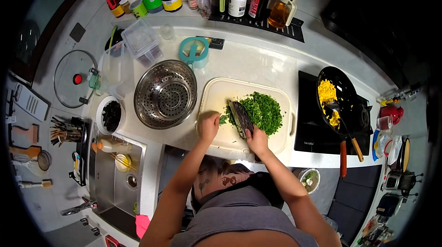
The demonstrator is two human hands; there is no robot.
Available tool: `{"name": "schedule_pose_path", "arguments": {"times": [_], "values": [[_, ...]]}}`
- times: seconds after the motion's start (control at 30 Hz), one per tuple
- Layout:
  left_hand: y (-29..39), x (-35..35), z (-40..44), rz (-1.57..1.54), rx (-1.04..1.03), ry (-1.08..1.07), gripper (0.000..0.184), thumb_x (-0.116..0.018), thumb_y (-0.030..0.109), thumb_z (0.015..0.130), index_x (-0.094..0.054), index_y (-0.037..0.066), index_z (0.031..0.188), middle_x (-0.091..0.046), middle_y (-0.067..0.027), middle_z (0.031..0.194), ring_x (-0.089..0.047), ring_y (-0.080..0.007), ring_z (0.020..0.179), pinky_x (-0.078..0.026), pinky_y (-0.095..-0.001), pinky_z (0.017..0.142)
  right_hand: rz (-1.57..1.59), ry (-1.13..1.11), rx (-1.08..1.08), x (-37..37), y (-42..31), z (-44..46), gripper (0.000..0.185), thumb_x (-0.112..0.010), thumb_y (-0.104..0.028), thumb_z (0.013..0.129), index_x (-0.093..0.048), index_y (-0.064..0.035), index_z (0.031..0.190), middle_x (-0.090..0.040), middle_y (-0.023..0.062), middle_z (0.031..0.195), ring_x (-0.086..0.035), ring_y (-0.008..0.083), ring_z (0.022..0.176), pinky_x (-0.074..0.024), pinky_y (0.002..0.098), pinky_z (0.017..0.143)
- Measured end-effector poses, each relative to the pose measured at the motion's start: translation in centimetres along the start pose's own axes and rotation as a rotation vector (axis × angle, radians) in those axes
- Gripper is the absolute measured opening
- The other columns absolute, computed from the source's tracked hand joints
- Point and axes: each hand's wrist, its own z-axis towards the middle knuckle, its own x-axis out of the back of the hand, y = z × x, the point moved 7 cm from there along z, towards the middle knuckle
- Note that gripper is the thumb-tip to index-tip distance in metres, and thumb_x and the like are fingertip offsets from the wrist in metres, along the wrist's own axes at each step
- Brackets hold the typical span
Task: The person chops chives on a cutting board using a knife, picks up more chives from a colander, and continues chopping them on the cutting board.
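A cream cutting board (214, 91) lies on the counter, with a pile of chopped green herbs (264, 112) on it. My right hand (256, 140) is closed round the handle end of a dark, patterned knife (240, 117), whose blade rests at the left edge of the pile. To the left of the blade, my left hand (211, 126) is closed, with a few green pieces (223, 119) showing at its fingertips.
A steel colander (165, 94) stands left of the board, near a white bowl (110, 115) of dark food. On the right, a wok (338, 97) with yellow egg sits on the black stove (307, 129). The sink (103, 173) is at lower left; bottles (237, 5) line the back.
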Motion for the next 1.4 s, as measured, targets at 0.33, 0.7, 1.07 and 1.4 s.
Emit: {"name": "schedule_pose_path", "arguments": {"times": [0.33,0.7,1.07,1.4], "values": [[-0.1,-1.2,-0.9,0.112,-0.070,-0.113,0.018,-0.066,0.012,0.072,-0.065,0.006,0.089,-0.059,-0.0092,0.091,-0.057,-0.0264,0.083,-0.047,-0.0360,0.073,-0.091,-0.052,0.087,-0.4,-1.4,-0.1,0.022,-0.056,-0.022,0.081,-0.053,0.0003,0.079,-0.056,0.0205,0.056,-0.058,0.0369,0.053,-0.0474,0.0455,0.051],[-0.1,-0.8,-1.9,0.047,-0.157,0.067,0.008,-0.061,0.008,0.073,-0.065,0.007,0.080,-0.059,-0.0068,0.084,-0.055,-0.0286,0.076,-0.046,-0.0376,0.068,-0.290,-0.186,0.182,-3.1,-4.7,1.2,0.017,-0.051,-0.018,0.081,-0.051,-0.0014,0.081,-0.059,0.0173,0.057,-0.060,0.0334,0.052,-0.0485,0.0424,0.048],[-0.2,-0.5,-2.0,0.032,-0.107,0.140,0.009,-0.061,0.009,0.074,-0.065,0.008,0.082,-0.060,-0.0072,0.082,-0.056,-0.0286,0.075,-0.046,-0.0365,0.068,-0.087,-0.061,0.096,-4.9,-3.3,3.3,0.027,-0.055,-0.025,0.082,-0.053,0.0016,0.079,-0.055,0.0217,0.055,-0.057,0.0389,0.050,-0.0473,0.0463,0.048],[-1.3,-0.5,-2.2,-0.016,-0.093,0.132,0.008,-0.065,0.003,0.070,-0.065,0.002,0.079,-0.059,-0.0100,0.080,-0.056,-0.0280,0.071,-0.046,-0.0360,0.065,-0.231,-0.138,0.167,-3.6,-4.7,1.0,0.021,-0.054,-0.021,0.081,-0.052,-0.0004,0.078,-0.057,0.0190,0.055,-0.058,0.0355,0.051,-0.0475,0.0447,0.047]]}}
